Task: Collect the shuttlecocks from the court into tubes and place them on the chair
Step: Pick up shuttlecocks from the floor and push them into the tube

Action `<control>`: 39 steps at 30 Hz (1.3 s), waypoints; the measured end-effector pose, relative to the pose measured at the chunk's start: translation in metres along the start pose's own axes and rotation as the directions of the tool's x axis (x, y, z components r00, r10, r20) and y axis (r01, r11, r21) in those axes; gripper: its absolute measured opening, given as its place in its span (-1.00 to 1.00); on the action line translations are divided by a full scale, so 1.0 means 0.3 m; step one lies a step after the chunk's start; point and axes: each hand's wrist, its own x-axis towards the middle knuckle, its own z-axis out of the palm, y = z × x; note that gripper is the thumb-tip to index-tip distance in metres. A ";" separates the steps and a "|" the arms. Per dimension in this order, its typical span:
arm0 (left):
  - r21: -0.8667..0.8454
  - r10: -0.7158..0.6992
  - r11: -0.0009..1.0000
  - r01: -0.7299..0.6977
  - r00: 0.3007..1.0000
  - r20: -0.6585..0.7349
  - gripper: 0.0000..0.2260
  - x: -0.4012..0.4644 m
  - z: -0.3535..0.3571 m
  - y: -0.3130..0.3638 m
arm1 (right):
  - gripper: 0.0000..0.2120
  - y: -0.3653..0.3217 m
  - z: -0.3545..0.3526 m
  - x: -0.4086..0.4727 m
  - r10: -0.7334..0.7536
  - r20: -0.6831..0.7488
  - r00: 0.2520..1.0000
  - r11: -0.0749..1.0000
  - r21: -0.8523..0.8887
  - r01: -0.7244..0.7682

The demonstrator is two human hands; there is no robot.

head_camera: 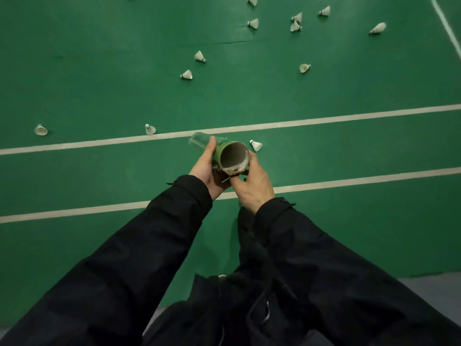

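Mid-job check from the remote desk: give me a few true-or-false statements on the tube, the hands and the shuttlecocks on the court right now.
1. Both hands are on the tube. True: the left hand and the right hand hold the tube.
2. The end of the tube facing the camera is capped. False: it is open and the inside shows.
3. Shuttlecocks lie scattered on the green court. True: one lies just beyond the tube, and another rests by the white line.
4. A chair stands on the court. False: no chair is in view.
5. The person wears short sleeves. False: dark long sleeves cover both arms.
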 end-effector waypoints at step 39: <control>0.027 0.313 0.949 -0.315 0.926 -0.210 -0.38 2.070 -0.582 -0.150 | -0.84 1.458 0.648 1.560 0.266 -0.491 0.830 0.890 0.455 -0.016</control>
